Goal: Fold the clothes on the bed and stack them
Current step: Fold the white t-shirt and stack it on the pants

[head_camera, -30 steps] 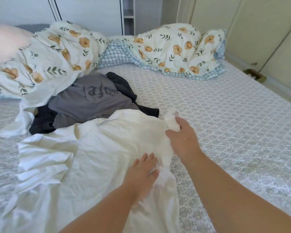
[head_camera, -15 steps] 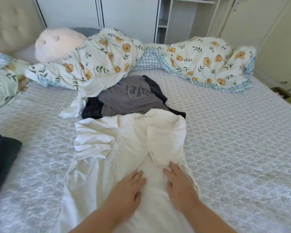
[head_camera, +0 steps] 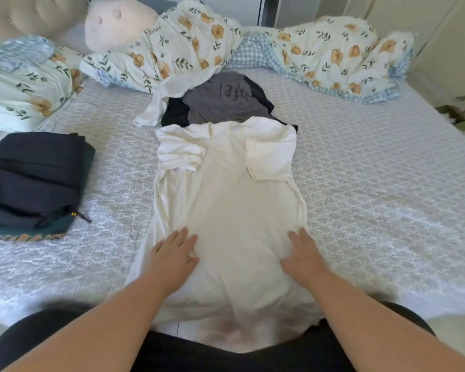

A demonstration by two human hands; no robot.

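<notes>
**Operator A:** Bed surface [head_camera: 373, 183]: grey-white patterned quilted cover, with wardrobe doors and a tufted headboard behind it. Report hand status.

**Operator B:** Left hand [head_camera: 173, 255]: fingers straight and slightly spread, palm down, pressing flat on the white T-shirt [head_camera: 231, 200] at its left edge. Right hand [head_camera: 302, 255]: fingers straight, palm down, pressing flat on the same shirt at its right edge. Neither hand pinches or curls round the cloth. The hands are apart, with a bare stretch of shirt between them.

**Operator A:** Orientation of the shirt?

**Operator B:** Long axis runs from the person straight toward the headboard. Collar end points away; hem end hangs over the near bed edge against the person's dark clothing. Both sleeves are folded inward onto the body: the right one lies flat, the left one is bunched and creased. Colour is cream-white and plain, with no visible print.

**Operator A:** Items beyond the shirt?

**Operator B:** Just past the collar, touching it, lies an unfolded heap: a grey garment [head_camera: 223, 99] on top of black clothing [head_camera: 175, 114]. The grey garment carries dark lettering, seen upside down and only partly legible. Left of the shirt, well apart, sits a stack of folded dark clothes [head_camera: 35, 178]. A floral duvet [head_camera: 328, 55] with blue check lining and a white plush toy [head_camera: 116, 21] lie along the far side.
</notes>
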